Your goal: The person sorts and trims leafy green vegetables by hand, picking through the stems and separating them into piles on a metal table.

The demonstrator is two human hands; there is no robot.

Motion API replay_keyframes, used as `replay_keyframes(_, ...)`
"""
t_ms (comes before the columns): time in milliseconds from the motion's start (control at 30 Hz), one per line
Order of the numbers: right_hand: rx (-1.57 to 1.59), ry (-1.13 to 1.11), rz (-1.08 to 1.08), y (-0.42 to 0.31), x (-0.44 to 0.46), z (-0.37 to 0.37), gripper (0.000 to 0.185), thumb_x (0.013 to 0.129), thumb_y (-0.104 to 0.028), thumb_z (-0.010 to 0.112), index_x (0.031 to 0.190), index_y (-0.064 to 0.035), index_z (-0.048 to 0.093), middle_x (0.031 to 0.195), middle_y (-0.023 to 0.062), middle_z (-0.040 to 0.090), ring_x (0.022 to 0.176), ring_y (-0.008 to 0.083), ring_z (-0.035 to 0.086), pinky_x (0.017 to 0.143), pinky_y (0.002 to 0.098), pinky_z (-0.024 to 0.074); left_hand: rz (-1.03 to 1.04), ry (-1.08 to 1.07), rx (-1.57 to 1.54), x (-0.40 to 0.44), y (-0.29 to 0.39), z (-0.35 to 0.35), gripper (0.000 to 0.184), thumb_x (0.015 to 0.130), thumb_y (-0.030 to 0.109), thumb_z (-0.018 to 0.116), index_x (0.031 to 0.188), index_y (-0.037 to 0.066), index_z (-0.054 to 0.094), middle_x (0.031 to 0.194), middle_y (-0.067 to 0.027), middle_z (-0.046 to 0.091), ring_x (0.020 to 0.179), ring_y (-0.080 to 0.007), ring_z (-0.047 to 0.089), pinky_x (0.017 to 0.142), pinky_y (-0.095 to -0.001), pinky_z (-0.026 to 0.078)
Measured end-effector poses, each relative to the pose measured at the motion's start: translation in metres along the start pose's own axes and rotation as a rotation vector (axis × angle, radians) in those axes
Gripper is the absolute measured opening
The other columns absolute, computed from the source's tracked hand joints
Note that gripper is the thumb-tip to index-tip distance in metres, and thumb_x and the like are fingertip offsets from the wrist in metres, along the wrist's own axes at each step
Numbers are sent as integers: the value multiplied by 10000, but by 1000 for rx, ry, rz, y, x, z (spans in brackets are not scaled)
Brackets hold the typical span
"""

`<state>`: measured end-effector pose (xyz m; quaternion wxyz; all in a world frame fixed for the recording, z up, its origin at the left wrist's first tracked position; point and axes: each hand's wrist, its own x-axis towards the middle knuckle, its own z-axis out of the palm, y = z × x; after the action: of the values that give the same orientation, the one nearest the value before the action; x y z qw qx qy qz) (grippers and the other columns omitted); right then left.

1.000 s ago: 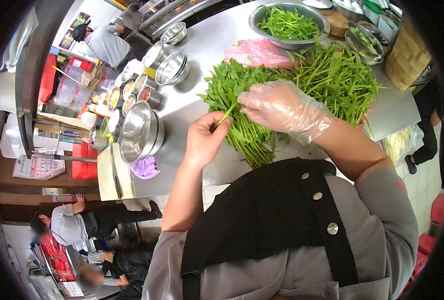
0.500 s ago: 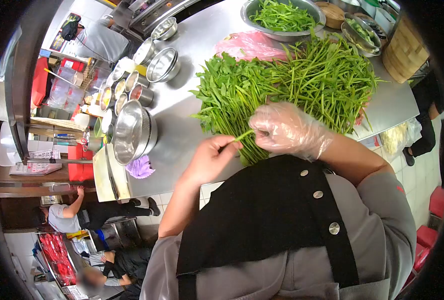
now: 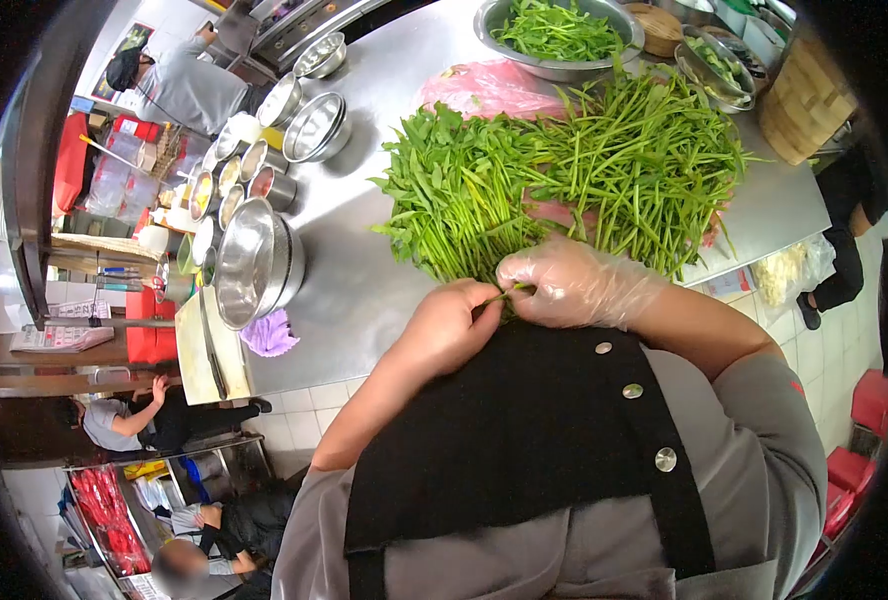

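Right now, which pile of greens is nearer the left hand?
The left pile: its stem ends come close to the left hand; the right pile lies beyond the right hand.

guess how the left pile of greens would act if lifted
The left pile of greens would probably droop at its thin, spread leaves. It may well come apart, since no tie shows around the stalks. Some could snag on the right pile lying against it.

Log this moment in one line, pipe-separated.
left hand grip: bare, pinching green stem | right hand grip: gloved, on same stem | greens: heaped on table beyond hands | steel bowl: more greens inside
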<state>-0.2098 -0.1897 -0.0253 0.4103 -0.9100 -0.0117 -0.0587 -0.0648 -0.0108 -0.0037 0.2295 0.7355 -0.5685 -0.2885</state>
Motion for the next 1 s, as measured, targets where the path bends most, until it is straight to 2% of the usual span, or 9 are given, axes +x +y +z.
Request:
replay_keyframes(200, -112, -102, -32, -1, 4, -8, 202, 874, -263, 623, 911, -70, 672, 904, 186, 694, 897, 422, 672, 805, 506, 530, 73, 58, -12, 1, -4, 6, 146, 943, 107, 651, 1055, 29, 705, 894, -184, 667, 851, -342, 655, 769, -411, 512)
replay_keyframes(333, 445, 166, 186, 32, 1, 22, 147, 871, -206, 626, 875, -61, 655, 791, 126, 643, 775, 260, 643, 738, 405, 509, 61, 93, -55, 5, 6, 2, 147, 929, 126, 661, 1027, 33, 718, 856, -190, 659, 816, -375, 642, 730, -439, 512)
replay_keyframes(400, 564, 331, 76, 53, -4, 22, 130, 889, -167, 617, 858, -41, 621, 753, 45, 560, 745, 127, 519, 705, 336, 466, 50, 144, -56, 9, 8, -2, 153, 934, 129, 660, 1032, 27, 718, 850, -190, 660, 799, -372, 642, 722, -438, 514)
replay_keyframes(500, 606, 164, 309, 35, -26, 1, 126, 928, -167, 588, 888, -50, 609, 761, 30, 557, 744, 116, 504, 688, 329, 453, 28, 146, 116, 27, 27, -26, 189, 965, 127, 638, 1106, 39, 729, 946, -176, 687, 891, -323, 681, 812, -393, 540)
replay_keyframes(633, 593, 55, 403, 26, -31, 2, 114, 957, -172, 559, 930, -76, 615, 768, -1, 538, 735, 105, 495, 666, 308, 436, 534, 447, 159, 87, 83, -67, 371, 945, 188, 700, 1282, 44, 642, 1237, -203, 677, 1175, -361, 647, 1009, -407, 499)
replay_keyframes(700, 639, 103, 370, 34, -35, 12, 120, 962, -198, 561, 943, -96, 622, 767, -30, 506, 738, 92, 481, 656, 291, 421, 692, 653, 286, 102, 93, -94, 463, 915, 220, 739, 1330, 53, 622, 1267, -184, 675, 1158, -356, 651, 1007, -411, 494)
replay_keyframes(867, 761, 150, 499, 36, -71, -11, 143, 937, -220, 594, 921, -81, 620, 774, -41, 509, 765, 83, 485, 685, 268, 408, 116, 587, -68, 74, 14, -107, 294, 982, 294, 690, 1078, 20, 733, 908, -60, 715, 860, -85, 619, 802, -254, 501)
replay_keyframes(933, 826, 184, 565, 41, -83, -11, 149, 929, -222, 601, 908, -75, 619, 779, -40, 519, 766, 81, 489, 693, 257, 402, -246, 474, 54, 53, -14, -92, 322, 958, 289, 679, 1018, -24, 730, 785, -154, 714, 730, -175, 668, 724, -347, 528)
replay_keyframes(1000, 878, 202, 610, 45, -90, -11, 149, 923, -219, 604, 890, -74, 616, 783, -37, 529, 759, 80, 491, 698, 246, 394, -341, 374, 44, 43, -66, -64, 353, 952, 314, 674, 1011, -31, 724, 740, -156, 701, 658, -206, 647, 675, -374, 521)
